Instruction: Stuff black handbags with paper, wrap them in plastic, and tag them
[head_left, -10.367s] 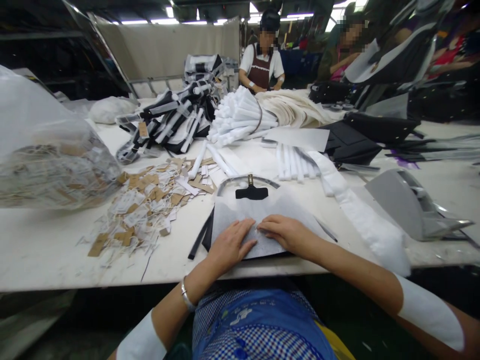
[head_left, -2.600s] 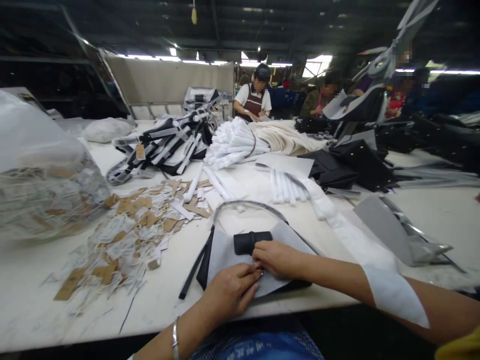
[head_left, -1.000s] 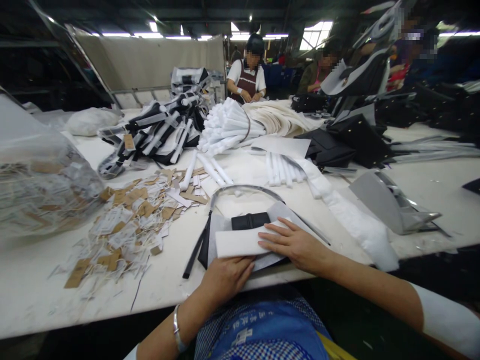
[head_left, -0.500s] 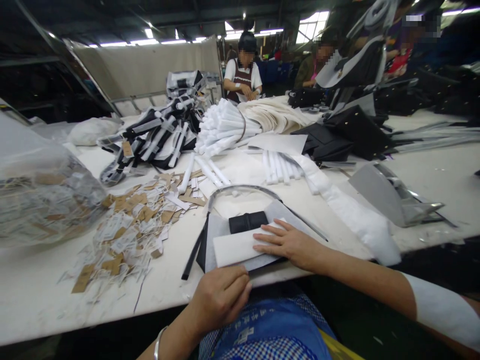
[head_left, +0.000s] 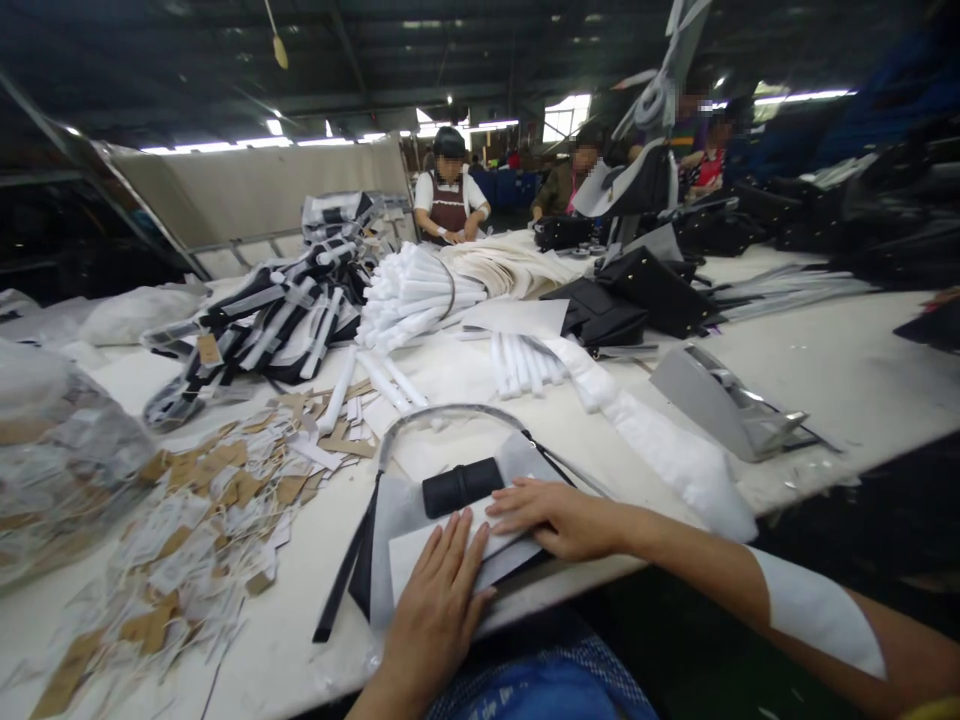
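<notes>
A black handbag [head_left: 362, 560] lies at the table's front edge, its front covered by a pale translucent sheet [head_left: 397, 505]. Its wrapped handle [head_left: 450, 412] arches away from me, and a black strap end [head_left: 337, 580] hangs off the left side. Across the lower front lies a flat white foam strip [head_left: 409, 552], just below a black flap tab [head_left: 462, 486]. My left hand [head_left: 439, 590] rests flat on the strip's left part, fingers stretched out. My right hand [head_left: 559, 515] lies on its right part with fingers extended. Both palms are hidden from view.
Loose paper tags [head_left: 187, 520] spread on the left beside a clear bag of tags [head_left: 60, 460]. Behind are wrapped straps [head_left: 270, 310], a bundle of white foam tubes [head_left: 412, 295] and black bags [head_left: 660, 285]. A grey piece [head_left: 712, 400] lies right. A co-worker [head_left: 450, 195] stands opposite.
My left hand has opened from a curled shape below the bag and moved up onto the foam strip. My right hand stays on the strip. The view has tilted up and turned right.
</notes>
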